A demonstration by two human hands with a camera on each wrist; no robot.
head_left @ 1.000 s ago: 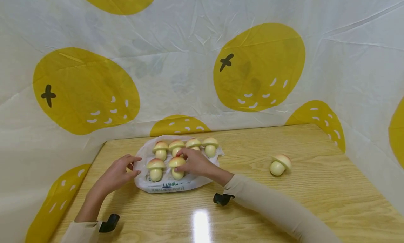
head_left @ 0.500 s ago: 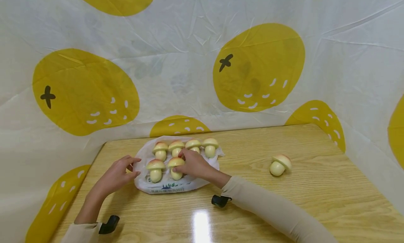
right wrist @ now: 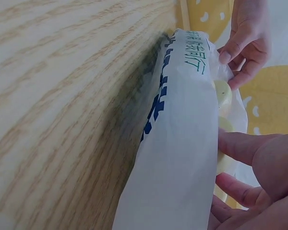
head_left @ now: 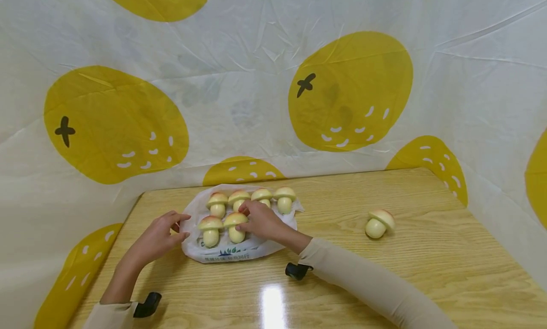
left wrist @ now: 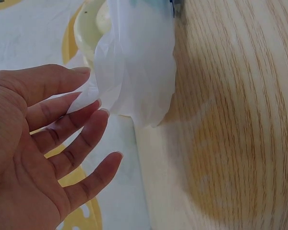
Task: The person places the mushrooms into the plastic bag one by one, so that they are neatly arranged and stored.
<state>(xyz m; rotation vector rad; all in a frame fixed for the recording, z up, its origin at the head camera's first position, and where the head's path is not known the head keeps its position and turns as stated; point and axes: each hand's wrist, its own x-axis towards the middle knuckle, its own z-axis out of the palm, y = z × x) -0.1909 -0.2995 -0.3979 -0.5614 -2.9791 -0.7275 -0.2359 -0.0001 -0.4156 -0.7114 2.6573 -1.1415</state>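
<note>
My right hand [head_left: 267, 220] holds a cream toy mushroom [head_left: 235, 220] with a reddish cap, thumb on the stem and a fingertip behind the cap. The mushroom is the right one of the front pair on a white plastic bag [head_left: 198, 250]. Left of it stands another mushroom [head_left: 211, 231]. Behind is a row of several more, one [head_left: 262, 194] partly hidden by the right hand. At the bag's left edge my left hand [head_left: 158, 236] touches the thin plastic [left wrist: 115, 76], thumb and fingers [left wrist: 84, 139] apart.
A lone toy mushroom [head_left: 379, 223] lies tilted on the wooden table [head_left: 342, 272], well right of the bag. A white curtain [head_left: 248, 96] with yellow fruit prints hangs behind the table. Glare [head_left: 272, 305] shows on the table's front.
The right hand has shifted the front mushroom slightly left, closer to the one beside it. The left hand has stayed nearly still at the bag's edge.
</note>
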